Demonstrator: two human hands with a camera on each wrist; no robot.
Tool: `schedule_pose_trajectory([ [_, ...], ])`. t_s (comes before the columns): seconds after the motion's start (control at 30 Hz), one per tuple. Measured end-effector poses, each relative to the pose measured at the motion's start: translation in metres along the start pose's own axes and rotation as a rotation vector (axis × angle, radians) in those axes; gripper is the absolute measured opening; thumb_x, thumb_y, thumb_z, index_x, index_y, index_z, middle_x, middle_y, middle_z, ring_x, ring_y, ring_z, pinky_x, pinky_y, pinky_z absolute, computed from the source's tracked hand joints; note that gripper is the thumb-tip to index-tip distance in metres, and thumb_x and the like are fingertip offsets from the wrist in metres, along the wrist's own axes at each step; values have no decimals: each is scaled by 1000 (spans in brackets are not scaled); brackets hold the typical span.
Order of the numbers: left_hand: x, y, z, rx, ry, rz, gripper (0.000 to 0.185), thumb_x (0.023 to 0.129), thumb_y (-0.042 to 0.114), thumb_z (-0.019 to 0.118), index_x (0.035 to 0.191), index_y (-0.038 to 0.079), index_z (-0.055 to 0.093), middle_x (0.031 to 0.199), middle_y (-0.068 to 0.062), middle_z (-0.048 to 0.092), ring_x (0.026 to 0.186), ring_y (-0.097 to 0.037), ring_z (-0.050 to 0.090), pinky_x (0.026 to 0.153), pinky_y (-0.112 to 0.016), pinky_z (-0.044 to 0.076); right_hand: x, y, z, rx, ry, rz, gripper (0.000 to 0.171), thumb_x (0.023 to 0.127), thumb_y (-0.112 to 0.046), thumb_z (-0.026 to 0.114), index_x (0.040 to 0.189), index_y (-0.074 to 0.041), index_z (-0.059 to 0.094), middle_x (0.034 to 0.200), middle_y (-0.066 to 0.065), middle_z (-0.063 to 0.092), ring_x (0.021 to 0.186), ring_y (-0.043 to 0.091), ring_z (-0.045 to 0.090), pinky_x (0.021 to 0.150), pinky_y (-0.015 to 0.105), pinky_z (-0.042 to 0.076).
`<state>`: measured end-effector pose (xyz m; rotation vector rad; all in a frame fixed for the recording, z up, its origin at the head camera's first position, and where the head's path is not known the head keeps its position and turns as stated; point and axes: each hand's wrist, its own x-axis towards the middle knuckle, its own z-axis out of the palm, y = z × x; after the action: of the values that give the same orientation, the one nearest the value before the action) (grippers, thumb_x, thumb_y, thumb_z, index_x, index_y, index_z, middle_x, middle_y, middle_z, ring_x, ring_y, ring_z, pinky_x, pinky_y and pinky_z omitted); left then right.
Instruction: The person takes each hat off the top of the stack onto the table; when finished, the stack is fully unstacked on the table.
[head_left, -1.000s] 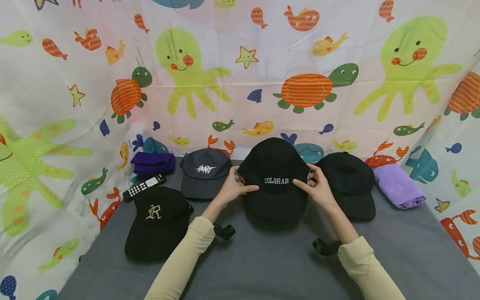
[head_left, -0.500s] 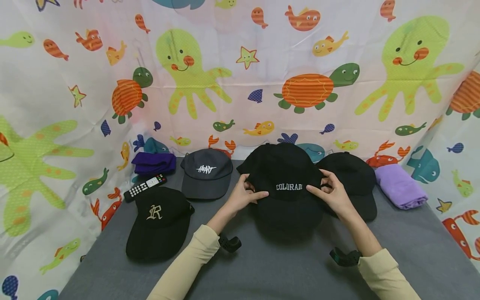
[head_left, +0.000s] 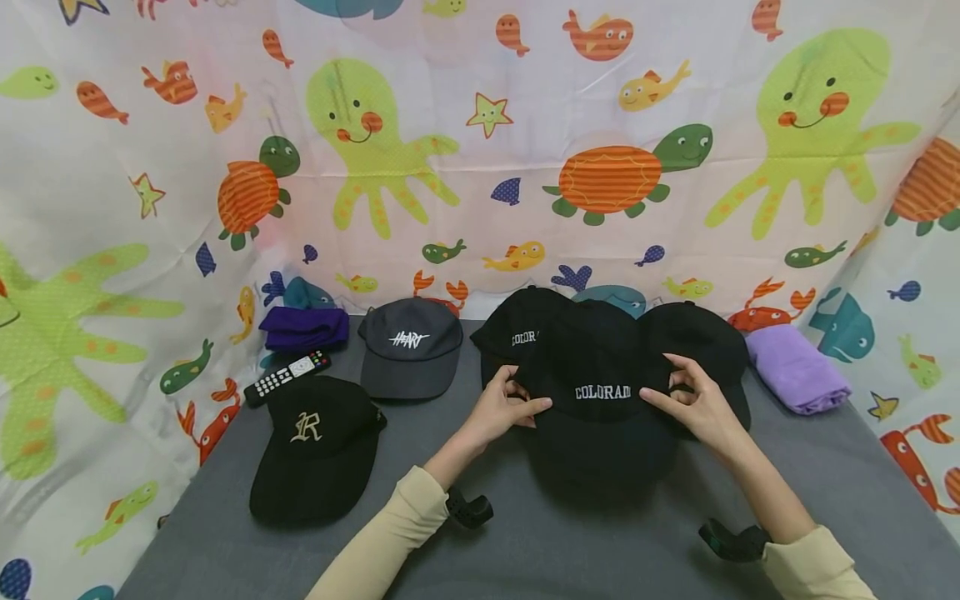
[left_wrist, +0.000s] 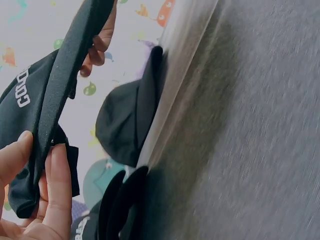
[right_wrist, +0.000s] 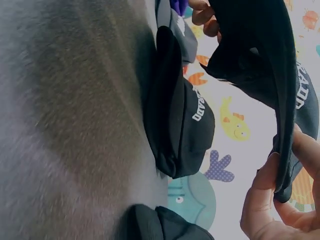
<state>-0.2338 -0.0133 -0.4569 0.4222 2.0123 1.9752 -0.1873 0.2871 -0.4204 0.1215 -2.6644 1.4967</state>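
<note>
I hold a black cap lettered COLORADO [head_left: 600, 400] above the grey table [head_left: 525, 550], right of centre. My left hand [head_left: 510, 406] pinches its left side and my right hand [head_left: 693, 400] pinches its right side. In the left wrist view the cap's brim [left_wrist: 60, 95] runs edge-on past my left fingers [left_wrist: 55, 200]. In the right wrist view the same cap [right_wrist: 270, 65] hangs above the table, with my right fingers [right_wrist: 265, 200] on its edge. A second black COLORADO cap [head_left: 517, 333] lies on the table behind it; it also shows in the right wrist view [right_wrist: 185, 125].
A grey HEART cap [head_left: 411, 348], a black cap with a gothic R [head_left: 315, 446], and a plain black cap [head_left: 701, 346] lie on the table. A remote control [head_left: 287, 377] and dark purple cloth [head_left: 305, 327] are at the back left, a lilac cloth [head_left: 797, 368] at the back right. Printed sheets wall in the table.
Both hands have carried the held COLORADO cap to the right and toward me, uncovering the second COLORADO cap that lay under it.
</note>
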Motion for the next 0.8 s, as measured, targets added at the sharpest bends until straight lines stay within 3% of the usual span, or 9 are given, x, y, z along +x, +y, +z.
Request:
schedule_pose_trajectory([
  [0.33,-16,-1,26,-70,-84,-11,54,81,15,73,124,9,41,84,-6,56,65,-14,63,68,-44,55,-32,4,-18,-48,-23,44,65,89,-25,64,138,-3,27,96,5,33,65,4,39,62,18,35],
  [0.53,-21,-6,41,-123,-144,-47,56,81,13,72,127,7,39,84,-4,56,63,-14,64,70,-49,54,-49,14,-30,-81,-68,115,70,91,-29,61,142,-3,21,100,6,37,69,5,50,66,18,40],
  [0.8,-27,-16,63,-150,-173,-65,43,80,11,73,114,12,47,80,-3,58,59,-14,63,64,-40,56,-70,27,-41,-105,-40,125,65,91,-25,61,140,-3,24,100,3,39,67,5,53,63,17,41],
])
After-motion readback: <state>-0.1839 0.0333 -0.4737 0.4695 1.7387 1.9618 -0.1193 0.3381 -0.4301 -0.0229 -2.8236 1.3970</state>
